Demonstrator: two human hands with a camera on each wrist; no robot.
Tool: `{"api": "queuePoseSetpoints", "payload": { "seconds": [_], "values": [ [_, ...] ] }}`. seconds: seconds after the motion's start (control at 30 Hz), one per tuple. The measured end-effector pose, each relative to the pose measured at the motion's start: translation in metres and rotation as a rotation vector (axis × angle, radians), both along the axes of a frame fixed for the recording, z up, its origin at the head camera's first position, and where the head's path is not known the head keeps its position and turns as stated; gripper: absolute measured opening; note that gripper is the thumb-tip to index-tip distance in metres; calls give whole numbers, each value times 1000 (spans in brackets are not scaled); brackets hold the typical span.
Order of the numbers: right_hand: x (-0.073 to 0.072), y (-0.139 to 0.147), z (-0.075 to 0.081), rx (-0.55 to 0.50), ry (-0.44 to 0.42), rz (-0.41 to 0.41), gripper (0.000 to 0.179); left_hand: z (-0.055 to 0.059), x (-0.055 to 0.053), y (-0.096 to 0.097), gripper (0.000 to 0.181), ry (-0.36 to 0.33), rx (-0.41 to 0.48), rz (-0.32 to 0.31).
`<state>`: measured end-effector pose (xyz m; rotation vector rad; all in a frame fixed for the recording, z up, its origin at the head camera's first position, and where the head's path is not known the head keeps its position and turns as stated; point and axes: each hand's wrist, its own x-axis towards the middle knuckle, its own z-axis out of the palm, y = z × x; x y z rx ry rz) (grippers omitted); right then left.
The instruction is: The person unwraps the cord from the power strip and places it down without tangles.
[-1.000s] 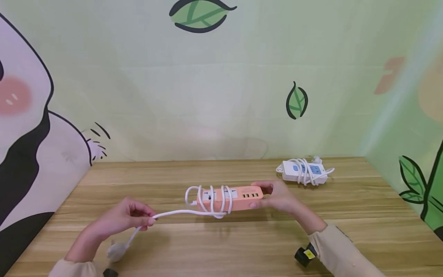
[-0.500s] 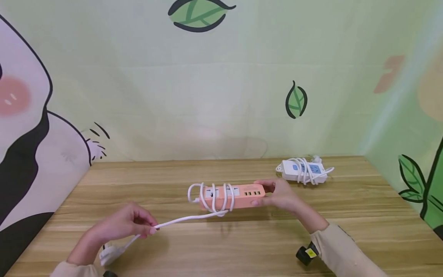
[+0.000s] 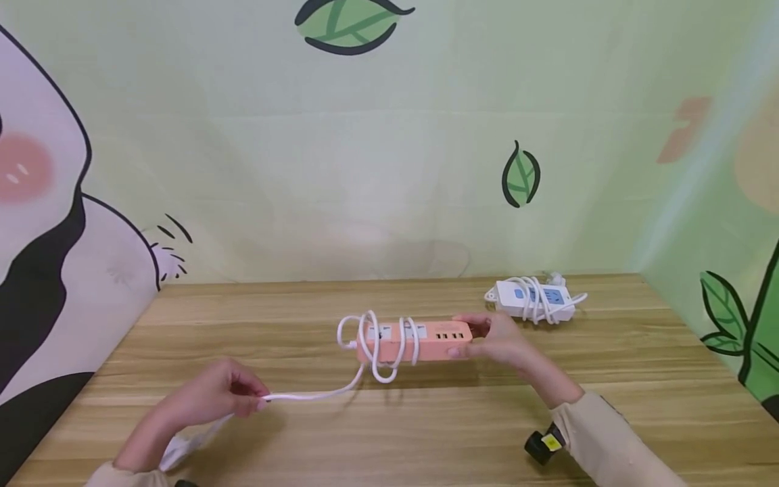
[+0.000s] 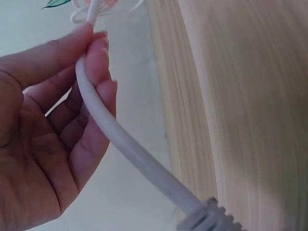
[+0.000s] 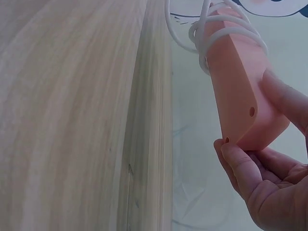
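My right hand [image 3: 496, 341] grips the right end of an orange power strip [image 3: 432, 348], thumb on the near side and fingers behind. A white cord [image 3: 316, 396] loops loosely around the strip's left half, one loop sagging below it. My left hand [image 3: 209, 396] pinches that cord between thumb and fingertips, near the plug [image 3: 176, 452], which is partly hidden behind the wrist. In the left wrist view the cord [image 4: 130, 151] bends past the fingers down to a ribbed grey-white collar [image 4: 209, 219]. The right wrist view shows the strip's underside [image 5: 233, 91] raised off the table.
A white power strip [image 3: 511, 297] with blue sockets, its cord wound around it, lies at the table's back right. The wooden table [image 3: 292, 304] meets a printed wall cloth [image 3: 365, 169] behind. A black wrist camera [image 3: 540, 446] hangs under the right sleeve.
The orange power strip has moved slightly right and up with my right hand. Its cord has loosened, and one loop now droops below it. My left hand has dropped slightly with the cord.
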<state>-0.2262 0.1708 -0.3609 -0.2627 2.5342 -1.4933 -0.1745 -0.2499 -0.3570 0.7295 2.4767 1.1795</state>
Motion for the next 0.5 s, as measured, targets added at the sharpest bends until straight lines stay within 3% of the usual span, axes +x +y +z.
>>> {"api": "queuePoseSetpoints", "payload": {
  "seconds": [0.27,0.5],
  "values": [
    [1,5,-3,9,19,11,66,-2,0,-10,7,121,-102,118],
    [0,7,-6,7,9,3,64,1,0,-19,11,187,-166,240]
  ]
}}
